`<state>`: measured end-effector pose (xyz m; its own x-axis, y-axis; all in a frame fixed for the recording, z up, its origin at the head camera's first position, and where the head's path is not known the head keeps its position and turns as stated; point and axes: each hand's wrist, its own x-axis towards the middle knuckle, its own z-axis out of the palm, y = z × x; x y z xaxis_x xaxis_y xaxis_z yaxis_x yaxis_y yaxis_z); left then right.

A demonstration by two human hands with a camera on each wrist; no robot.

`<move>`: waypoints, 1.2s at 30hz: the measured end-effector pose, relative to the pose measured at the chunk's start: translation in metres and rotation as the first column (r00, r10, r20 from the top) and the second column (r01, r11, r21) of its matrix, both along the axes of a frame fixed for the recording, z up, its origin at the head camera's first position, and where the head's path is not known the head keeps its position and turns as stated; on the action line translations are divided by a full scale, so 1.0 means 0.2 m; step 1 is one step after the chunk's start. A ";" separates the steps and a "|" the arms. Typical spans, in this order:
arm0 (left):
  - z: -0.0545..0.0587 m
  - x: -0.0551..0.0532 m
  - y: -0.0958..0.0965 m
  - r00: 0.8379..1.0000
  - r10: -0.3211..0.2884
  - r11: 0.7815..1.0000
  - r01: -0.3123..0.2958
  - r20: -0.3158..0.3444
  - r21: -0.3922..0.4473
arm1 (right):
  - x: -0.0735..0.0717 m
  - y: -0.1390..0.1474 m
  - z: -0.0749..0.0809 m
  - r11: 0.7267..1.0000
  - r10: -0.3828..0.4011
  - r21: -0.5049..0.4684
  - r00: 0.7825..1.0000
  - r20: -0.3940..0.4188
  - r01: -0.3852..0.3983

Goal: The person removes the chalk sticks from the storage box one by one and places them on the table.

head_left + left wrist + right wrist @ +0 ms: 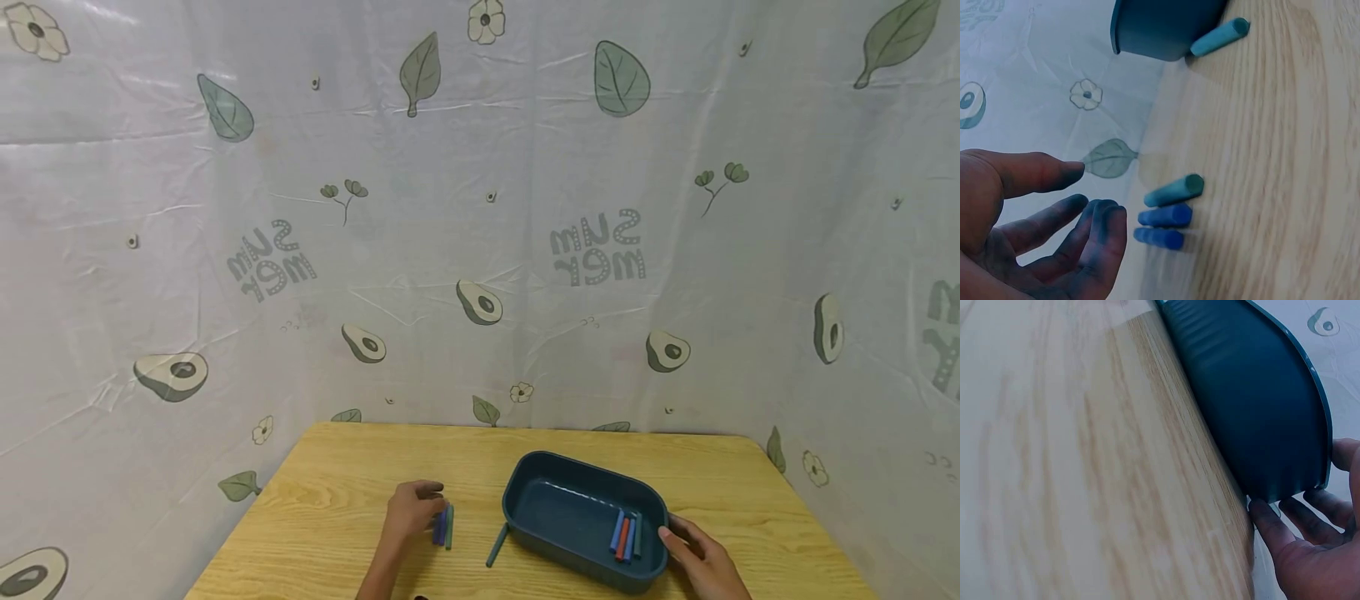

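My left hand (408, 510) hovers beside a small row of chalk sticks on the table, its fingers loosely bent and stained dark. In the left wrist view that row is a green chalk stick (1172, 190) and two blue chalk sticks (1166, 215); nothing lies between thumb and fingers. My right hand (701, 558) grips the right end of a dark blue bin (562, 504), thumb over the rim and fingers against the outer wall. Inside the bin, at its right end, lie two blue sticks, a red chalk stick (623, 539) and a green one (637, 536).
Another green chalk stick (497, 545) lies on the wooden table (360, 458), right by the bin's left end. A pale curtain (420, 208) printed with leaves and avocados hangs behind the table and along both sides.
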<state>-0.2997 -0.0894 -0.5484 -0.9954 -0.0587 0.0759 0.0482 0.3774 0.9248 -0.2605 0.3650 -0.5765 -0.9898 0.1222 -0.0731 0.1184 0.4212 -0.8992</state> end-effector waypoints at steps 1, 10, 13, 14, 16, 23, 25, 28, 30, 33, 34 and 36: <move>0.01 0.00 0.01 1.000 -0.002 1.000 0.002 -0.005 -0.005 | 0.00 0.00 0.00 1.000 -0.001 -0.005 1.000 0.004 0.001; 0.07 -0.01 0.07 0.999 -0.041 0.998 0.043 -0.035 0.053 | 0.00 0.00 0.00 1.000 0.001 0.005 1.000 0.007 -0.002; 0.09 -0.01 0.09 0.998 -0.050 0.996 0.052 -0.036 0.066 | 0.00 0.00 0.00 1.000 0.002 0.018 1.000 0.005 -0.002; 0.10 -0.01 0.10 0.998 -0.055 0.995 0.057 -0.035 0.076 | 0.00 0.00 0.00 1.000 0.003 0.019 1.000 0.004 -0.003; 0.12 -0.02 0.12 0.997 -0.064 0.994 0.067 -0.040 0.086 | 0.00 0.00 0.00 1.000 0.004 0.018 1.000 0.001 -0.004; 0.17 -0.03 0.22 0.992 -0.106 0.988 0.112 -0.064 0.109 | 0.00 0.00 0.00 1.000 0.002 0.016 1.000 -0.004 -0.002; 0.19 -0.03 0.25 0.991 -0.118 0.986 0.125 -0.065 0.115 | 0.00 0.00 0.00 1.000 0.001 0.014 1.000 -0.005 -0.001; 0.22 -0.03 0.30 0.986 -0.141 0.982 0.150 -0.083 0.113 | 0.00 0.00 0.00 1.000 -0.002 0.004 1.000 -0.008 0.002; 0.23 -0.03 0.34 0.983 -0.156 0.979 0.167 -0.092 0.116 | 0.00 0.00 0.00 1.000 0.000 -0.011 1.000 -0.011 0.000; 0.24 -0.04 0.40 0.980 -0.175 0.975 0.186 -0.094 0.125 | 0.01 0.00 0.00 1.000 0.002 -0.018 1.000 -0.015 -0.002; 0.24 -0.04 0.42 0.979 -0.180 0.973 0.191 -0.093 0.127 | 0.01 0.00 0.00 1.000 0.003 -0.022 1.000 -0.015 -0.004; 0.24 -0.05 0.46 0.978 -0.190 0.972 0.200 -0.090 0.126 | 0.01 -0.01 0.00 1.000 0.004 -0.030 1.000 -0.017 -0.005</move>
<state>-0.3090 0.0020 -0.4999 -0.9801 0.1212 0.1572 0.1815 0.2266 0.9569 -0.2585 0.3637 -0.5763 -0.9915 0.1157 -0.0595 0.1008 0.3946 -0.9133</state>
